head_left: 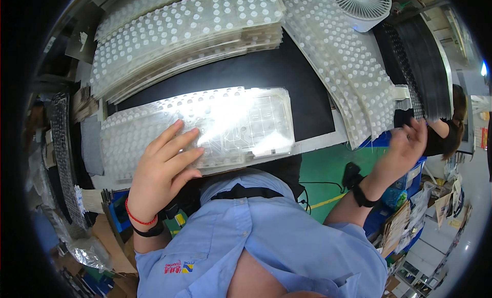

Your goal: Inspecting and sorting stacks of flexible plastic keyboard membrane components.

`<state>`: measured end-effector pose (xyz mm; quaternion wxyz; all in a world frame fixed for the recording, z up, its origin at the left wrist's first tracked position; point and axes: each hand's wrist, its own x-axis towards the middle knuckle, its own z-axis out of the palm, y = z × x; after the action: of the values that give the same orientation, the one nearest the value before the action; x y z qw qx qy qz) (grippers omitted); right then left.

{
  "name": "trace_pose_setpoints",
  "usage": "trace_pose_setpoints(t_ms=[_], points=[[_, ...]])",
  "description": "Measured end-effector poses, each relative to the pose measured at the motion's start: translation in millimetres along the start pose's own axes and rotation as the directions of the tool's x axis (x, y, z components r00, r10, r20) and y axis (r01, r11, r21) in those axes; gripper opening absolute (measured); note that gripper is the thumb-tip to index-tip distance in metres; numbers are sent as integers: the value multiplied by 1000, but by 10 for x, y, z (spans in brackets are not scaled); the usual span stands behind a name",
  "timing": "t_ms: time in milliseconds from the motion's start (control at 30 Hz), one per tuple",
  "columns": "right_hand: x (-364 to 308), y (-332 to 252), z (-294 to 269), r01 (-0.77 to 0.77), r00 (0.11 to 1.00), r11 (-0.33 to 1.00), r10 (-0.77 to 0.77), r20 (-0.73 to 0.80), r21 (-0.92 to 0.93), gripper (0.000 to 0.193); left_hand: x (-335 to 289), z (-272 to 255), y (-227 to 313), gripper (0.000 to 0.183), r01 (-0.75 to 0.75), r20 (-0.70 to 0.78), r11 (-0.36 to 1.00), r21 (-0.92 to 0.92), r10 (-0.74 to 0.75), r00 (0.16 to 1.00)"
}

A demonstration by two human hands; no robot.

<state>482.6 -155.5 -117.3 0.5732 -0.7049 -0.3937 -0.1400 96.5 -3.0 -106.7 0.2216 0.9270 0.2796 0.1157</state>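
Work looked partway, plastic stacks (184,23) upper left
Left hand (159,172), grip apart, touched centre sheets (266,116); right hand's (402,152) grip was unclear

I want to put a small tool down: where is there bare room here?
The black mat is bare between the front sheets and the slanted sheets at right, and in a strip towards the back stack. Crowded: around the white fan, and at front under the left hand.
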Motion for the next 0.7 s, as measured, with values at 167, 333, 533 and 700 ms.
trace_pose_setpoints(t_ms=[167, 333, 533, 700], points=[[-359, -608, 618, 256, 619, 936, -351, 703, 242, 68, 9, -61, 30, 31, -37, -134, 997, 68, 46, 990], [-500, -540, 871, 174, 606, 843, -498, 619, 508, 35, 98, -424, 264, 28, -69, -252, 955, 288, 146, 957], [-601, -826, 822, -204, 718, 760, -312, 622, 616, 17, 22, -727, 479, 24, 12, -448, 830, 557, 289, 846], [-615, -738, 870, -823, 490, 451, 256, 833, 346, 9, 174, -567, 210, 31, 28, -246, 918, 397, 77, 966]])
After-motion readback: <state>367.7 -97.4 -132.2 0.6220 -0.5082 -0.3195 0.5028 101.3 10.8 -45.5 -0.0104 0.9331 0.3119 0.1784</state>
